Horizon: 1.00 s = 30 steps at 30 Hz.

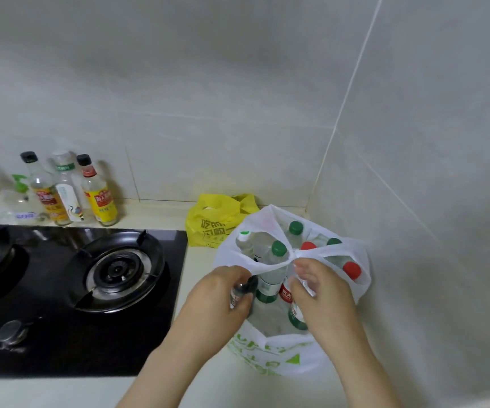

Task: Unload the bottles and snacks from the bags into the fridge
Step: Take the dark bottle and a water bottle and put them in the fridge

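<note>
A white plastic bag (270, 356) with green print stands on the counter in the wall corner. Its handles are tied in a knot (294, 256) over the top. Several bottles with green caps (279, 248) and red caps (351, 270) show inside it. My left hand (223, 295) is at the bag's left opening, fingers wrapped around a dark-capped bottle (245, 287). My right hand (319, 287) pinches the white plastic just below the knot. Behind the white bag sits a yellow bag (213, 220) with dark print. The fridge is out of view.
A black two-burner gas hob (120, 269) fills the counter to the left. Condiment bottles (99, 192) and a spray bottle (20, 198) line the back wall. Tiled walls close in behind and on the right. A pale counter strip (196, 387) runs along the front.
</note>
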Each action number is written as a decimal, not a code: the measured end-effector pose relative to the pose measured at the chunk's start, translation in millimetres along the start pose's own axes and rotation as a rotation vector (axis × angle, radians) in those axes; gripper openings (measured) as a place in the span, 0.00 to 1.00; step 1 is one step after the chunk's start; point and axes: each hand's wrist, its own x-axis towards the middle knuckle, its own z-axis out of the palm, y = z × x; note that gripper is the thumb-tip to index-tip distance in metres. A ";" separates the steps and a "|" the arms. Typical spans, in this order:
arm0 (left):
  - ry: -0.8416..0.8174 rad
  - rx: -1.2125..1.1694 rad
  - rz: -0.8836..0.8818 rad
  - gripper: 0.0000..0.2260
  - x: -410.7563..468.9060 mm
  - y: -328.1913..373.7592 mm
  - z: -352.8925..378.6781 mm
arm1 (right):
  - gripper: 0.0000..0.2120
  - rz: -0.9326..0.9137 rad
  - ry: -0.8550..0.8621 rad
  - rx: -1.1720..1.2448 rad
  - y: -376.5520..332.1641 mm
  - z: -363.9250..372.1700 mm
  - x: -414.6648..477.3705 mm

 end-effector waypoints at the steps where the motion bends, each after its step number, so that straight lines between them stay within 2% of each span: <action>1: -0.015 0.007 -0.011 0.09 6.1 1.9 5.8 | 0.14 -0.005 -0.011 0.006 4.0 1.7 6.9; 7: -0.119 0.082 -0.094 0.10 27.2 1.8 41.1 | 0.16 -0.015 -0.091 -0.042 25.3 7.3 36.2; 13: -0.150 0.076 -0.054 0.15 38.7 -9.8 44.4 | 0.13 -0.060 -0.125 -0.118 32.7 9.9 50.2; 17: -0.048 0.018 -0.021 0.27 50.8 -21.0 42.1 | 0.15 -0.039 -0.135 -0.146 33.3 17.0 56.0; 19: 0.027 0.019 -0.039 0.29 58.3 -35.6 36.6 | 0.17 -0.043 -0.110 -0.149 33.1 20.6 59.6; 24: 0.106 -0.003 -0.154 0.29 65.6 -74.3 19.3 | 0.23 -0.034 -0.068 -0.141 28.0 33.6 71.3; 30: 0.060 -0.049 -0.197 0.28 69.0 -96.8 20.5 | 0.27 -0.021 -0.071 -0.223 28.4 50.0 86.7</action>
